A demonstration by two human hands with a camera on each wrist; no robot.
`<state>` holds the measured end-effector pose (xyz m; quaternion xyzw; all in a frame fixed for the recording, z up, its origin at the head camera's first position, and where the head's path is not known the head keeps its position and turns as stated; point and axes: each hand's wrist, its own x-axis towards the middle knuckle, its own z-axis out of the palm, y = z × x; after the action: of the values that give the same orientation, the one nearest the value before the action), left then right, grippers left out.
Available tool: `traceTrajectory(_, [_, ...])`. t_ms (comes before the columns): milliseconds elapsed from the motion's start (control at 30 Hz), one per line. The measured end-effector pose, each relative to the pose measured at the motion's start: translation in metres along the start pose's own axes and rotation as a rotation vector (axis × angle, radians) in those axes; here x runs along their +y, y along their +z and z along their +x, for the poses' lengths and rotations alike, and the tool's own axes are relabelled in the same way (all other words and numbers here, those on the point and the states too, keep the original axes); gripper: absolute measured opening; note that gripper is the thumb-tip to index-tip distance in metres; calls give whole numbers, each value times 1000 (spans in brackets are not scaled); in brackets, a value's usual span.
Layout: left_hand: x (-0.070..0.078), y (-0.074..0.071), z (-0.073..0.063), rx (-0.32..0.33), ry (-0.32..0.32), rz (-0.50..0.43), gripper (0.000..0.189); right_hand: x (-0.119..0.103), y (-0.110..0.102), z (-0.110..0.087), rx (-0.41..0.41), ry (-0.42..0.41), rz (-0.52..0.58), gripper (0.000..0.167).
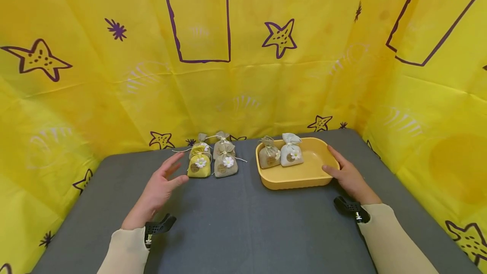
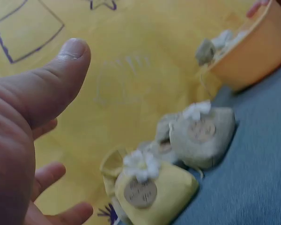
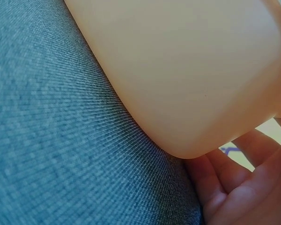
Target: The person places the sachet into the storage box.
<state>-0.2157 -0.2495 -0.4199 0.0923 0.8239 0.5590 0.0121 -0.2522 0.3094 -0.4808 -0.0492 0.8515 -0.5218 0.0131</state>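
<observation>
My left hand [image 1: 157, 189] is held out with fingers spread, just left of a yellow drawstring sachet [image 1: 198, 169], and holds nothing. In the left wrist view its thumb [image 2: 61, 77] stands apart from the fingers. Beside the yellow sachet stands a beige one [image 1: 226, 167] with a white flower and round tag; more sachets [image 1: 222, 142] are partly hidden behind these two. My right hand [image 1: 351, 181] grips the right end of a yellow-orange tray [image 1: 313, 166], thumb over the rim and fingers along the outer wall. A brown sachet [image 1: 269, 159] and a white sachet [image 1: 291, 155] sit in the tray's left part.
A grey cloth [image 1: 228, 223] covers the table. Yellow curtains [image 1: 243, 83] printed with purple starfish and shells hang close behind the sachets and tray, and along both sides. Each wrist wears a black camera mount [image 1: 160, 225].
</observation>
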Motion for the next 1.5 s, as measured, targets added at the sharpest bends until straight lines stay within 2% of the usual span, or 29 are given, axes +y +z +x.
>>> traceTrajectory(133, [-11,-1,3,7,7,13,76,0,0,-1,6,5,-6,85])
traceTrajectory(333, [-24,0,12,16,10,-32,73,-1,1,-1,7,13,6,86])
traceTrajectory(633, [-35,-3,26,15,12,-35,72,-2,2,-1,4,17,-2,86])
traceTrajectory(867, [-42,1,36,25,26,-36,70,-4,1,-2,6,24,-18,85])
traceTrajectory(1133, [-45,8,41,38,-61,-77,68,-3,1,-1,8,17,-4,85])
traceTrajectory(1400, [-50,12,44,5,-86,-49,73,-3,2,-1,6,22,9,86])
traceTrajectory(1500, [-52,15,45,-10,-73,-28,73,-3,2,-1,6,19,5,85])
